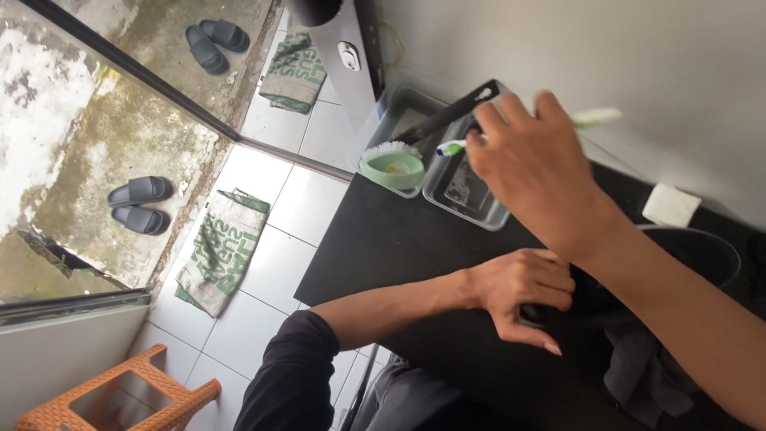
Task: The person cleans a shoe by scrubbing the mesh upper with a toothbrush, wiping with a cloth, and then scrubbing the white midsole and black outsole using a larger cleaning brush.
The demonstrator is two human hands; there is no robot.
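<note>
My right hand [533,164] is raised over the black table [399,239] and grips a white and green toothbrush [455,146] whose bristle end points left. Just below that end stands a clear plastic tray [471,195]. A long black tool [447,116] lies across a second clear tray [403,108] behind it. My left hand [523,291] rests lower on the table and grips the edge of a dark object [535,314] that my arm partly hides; a black bowl-like rim [702,255] shows to its right.
A pale green round dish [392,169] with a white brush sits by the trays. A white folded pad [670,205] lies at the right by the wall. On the tiled floor lie two green patterned mats [219,247], with an orange stool [120,395] nearby. Dark sandals [140,203] sit outside.
</note>
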